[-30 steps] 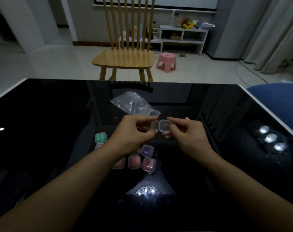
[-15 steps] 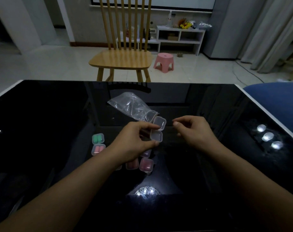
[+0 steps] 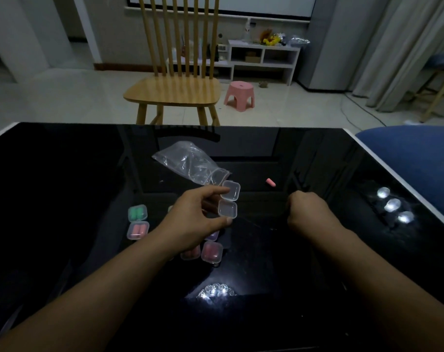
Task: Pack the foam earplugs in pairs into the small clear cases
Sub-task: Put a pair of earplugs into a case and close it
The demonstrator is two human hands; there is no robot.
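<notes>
My left hand pinches a small clear case, hinged open and empty, above the black table. To its right my right hand hovers with curled fingers; whether it holds anything is hidden. One loose pink earplug lies on the table beyond my right hand. Filled cases sit near my left arm: a green one, a pink one, and more pink ones partly hidden under my left hand.
An empty clear zip bag lies behind the case. A wooden chair stands past the table's far edge, a pink stool beside it. A blue seat is at the right.
My right hand has let go of the case and moved right and down, curling its fingers. The case now hangs open in my left hand. The loose pink earplug has come into view.
</notes>
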